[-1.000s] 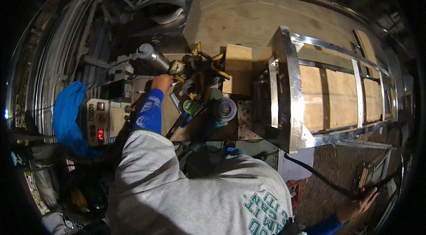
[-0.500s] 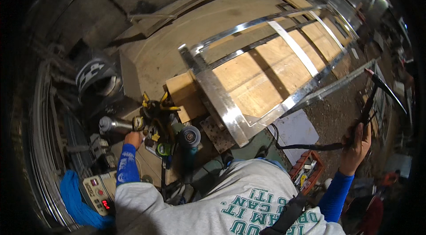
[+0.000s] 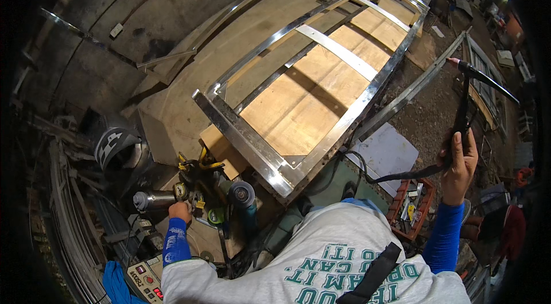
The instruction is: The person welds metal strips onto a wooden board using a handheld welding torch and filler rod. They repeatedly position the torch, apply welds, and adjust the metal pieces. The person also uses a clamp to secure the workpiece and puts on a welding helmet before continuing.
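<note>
My right hand (image 3: 461, 160) is raised at the right, fingers wrapped round the handle of a TIG welding torch (image 3: 462, 106). The torch's pink nozzle points left, and its long black back cap slopes down to the right. A black cable (image 3: 402, 176) hangs from the handle. At the lower left, my left hand (image 3: 179, 211) is closed low over a cluttered surface, beside a yellow-and-black tape measure (image 3: 181, 191); what its fingers hold, if anything, is hidden. A steel flask (image 3: 154, 201) lies close by. Ahead is a shiny metal frame (image 3: 367, 93) with white crossbars over plywood.
An angle grinder (image 3: 241, 194) and yellow-handled clamps (image 3: 202, 160) sit between my left hand and the frame. A welding helmet (image 3: 112, 146) is at far left, above a machine with a control panel (image 3: 142, 276). A red crate (image 3: 393, 218) of tools stands near my right forearm.
The view has turned, so the frame appears farther left and higher. My right hand, still gripping the torch, appears higher in the picture. My left hand stays by the tape measure.
</note>
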`<state>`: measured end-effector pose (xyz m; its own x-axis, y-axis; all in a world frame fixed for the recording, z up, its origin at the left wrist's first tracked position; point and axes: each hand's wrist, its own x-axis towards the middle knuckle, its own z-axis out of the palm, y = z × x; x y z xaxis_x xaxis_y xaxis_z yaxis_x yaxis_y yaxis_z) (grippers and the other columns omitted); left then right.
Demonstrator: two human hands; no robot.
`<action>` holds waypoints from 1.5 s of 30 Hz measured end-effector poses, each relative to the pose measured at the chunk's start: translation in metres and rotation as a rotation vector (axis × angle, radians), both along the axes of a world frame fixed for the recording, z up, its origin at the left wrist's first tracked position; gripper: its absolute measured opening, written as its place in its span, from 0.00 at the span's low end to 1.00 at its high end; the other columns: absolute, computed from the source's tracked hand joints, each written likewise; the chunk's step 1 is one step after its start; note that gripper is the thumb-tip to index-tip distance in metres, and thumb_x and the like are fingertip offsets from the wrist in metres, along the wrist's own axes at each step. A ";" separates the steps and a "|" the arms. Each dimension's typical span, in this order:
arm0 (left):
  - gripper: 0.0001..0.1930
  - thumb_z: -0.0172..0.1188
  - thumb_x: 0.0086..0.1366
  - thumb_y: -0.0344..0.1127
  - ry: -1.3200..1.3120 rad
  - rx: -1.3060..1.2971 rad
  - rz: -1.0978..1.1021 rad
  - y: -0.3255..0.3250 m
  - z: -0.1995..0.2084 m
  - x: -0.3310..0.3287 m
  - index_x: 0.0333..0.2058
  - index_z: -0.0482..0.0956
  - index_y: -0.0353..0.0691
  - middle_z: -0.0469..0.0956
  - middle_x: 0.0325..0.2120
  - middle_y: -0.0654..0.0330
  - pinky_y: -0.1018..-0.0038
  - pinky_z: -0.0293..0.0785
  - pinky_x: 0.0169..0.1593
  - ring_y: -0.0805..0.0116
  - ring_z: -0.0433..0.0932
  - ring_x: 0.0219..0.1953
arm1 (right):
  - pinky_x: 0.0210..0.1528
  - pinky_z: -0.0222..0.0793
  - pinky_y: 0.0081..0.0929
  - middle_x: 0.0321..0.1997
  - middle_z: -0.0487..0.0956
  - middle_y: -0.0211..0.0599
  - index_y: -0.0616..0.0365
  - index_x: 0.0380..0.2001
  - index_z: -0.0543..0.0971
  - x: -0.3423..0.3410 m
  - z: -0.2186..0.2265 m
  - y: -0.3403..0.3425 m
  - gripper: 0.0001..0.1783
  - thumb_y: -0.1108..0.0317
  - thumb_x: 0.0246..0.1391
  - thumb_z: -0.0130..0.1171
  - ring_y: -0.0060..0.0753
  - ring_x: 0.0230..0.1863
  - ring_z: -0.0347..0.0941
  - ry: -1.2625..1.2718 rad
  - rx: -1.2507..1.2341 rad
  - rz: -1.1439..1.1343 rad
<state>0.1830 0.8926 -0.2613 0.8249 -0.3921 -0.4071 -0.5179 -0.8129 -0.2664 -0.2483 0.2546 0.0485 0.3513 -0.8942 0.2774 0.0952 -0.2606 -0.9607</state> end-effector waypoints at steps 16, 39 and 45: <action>0.12 0.63 0.58 0.27 0.075 0.047 0.347 0.030 0.027 -0.016 0.40 0.86 0.31 0.84 0.43 0.37 0.52 0.81 0.55 0.38 0.84 0.48 | 0.24 0.67 0.15 0.34 0.79 0.26 0.57 0.52 0.78 0.024 -0.011 -0.021 0.14 0.60 0.72 0.60 0.14 0.28 0.75 -0.042 0.072 0.043; 0.17 0.66 0.59 0.35 -0.265 -0.143 0.841 0.076 0.076 -0.032 0.42 0.86 0.27 0.84 0.46 0.35 0.54 0.81 0.56 0.39 0.84 0.49 | 0.25 0.67 0.20 0.41 0.84 0.35 0.59 0.54 0.77 0.024 -0.044 -0.047 0.14 0.62 0.72 0.59 0.20 0.32 0.77 -0.097 0.012 0.090; 0.16 0.63 0.61 0.34 -0.185 -0.276 0.991 0.107 0.062 -0.024 0.42 0.85 0.25 0.84 0.44 0.35 0.54 0.84 0.50 0.43 0.87 0.44 | 0.24 0.67 0.21 0.41 0.84 0.34 0.59 0.54 0.76 0.016 -0.042 -0.058 0.14 0.63 0.72 0.59 0.20 0.31 0.76 -0.134 0.048 0.140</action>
<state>0.1592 1.0000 -0.1996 0.8680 0.4343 -0.2407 0.4443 -0.8958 -0.0140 -0.2327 0.1969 0.0062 0.4362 -0.8526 0.2877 0.2550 -0.1895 -0.9482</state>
